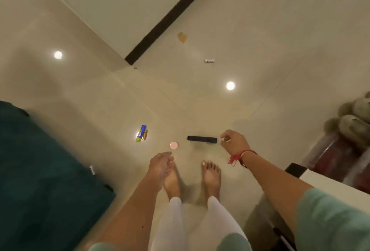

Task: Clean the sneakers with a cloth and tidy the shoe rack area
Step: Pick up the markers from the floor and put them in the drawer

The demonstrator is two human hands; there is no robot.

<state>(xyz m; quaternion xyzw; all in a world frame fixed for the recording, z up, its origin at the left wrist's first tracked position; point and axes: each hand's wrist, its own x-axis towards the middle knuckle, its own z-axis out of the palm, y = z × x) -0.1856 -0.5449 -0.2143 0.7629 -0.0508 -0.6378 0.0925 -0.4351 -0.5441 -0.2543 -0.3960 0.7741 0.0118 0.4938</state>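
Note:
I stand barefoot on a glossy beige tile floor, looking down. My left hand [159, 163] hangs low over my left foot, fingers relaxed and holding nothing. My right hand [233, 142] is stretched out to the right with loosely curled fingers; a small pale thing seems to sit at the fingertips, too small to tell. Loose items lie on the floor ahead: a black flat bar [202, 140], a pink round lid [173, 145], a blue and yellow tube [141, 133] beside a small copper tube [145, 135]. No sneakers or cloth are in view.
A dark green sofa [46, 170] fills the left. A small white tube [209, 60] and a tan scrap [182, 37] lie farther off near a black floor strip [172, 16]. At the right stand a white ledge [328, 182], a dark red box and furry slippers [354, 122].

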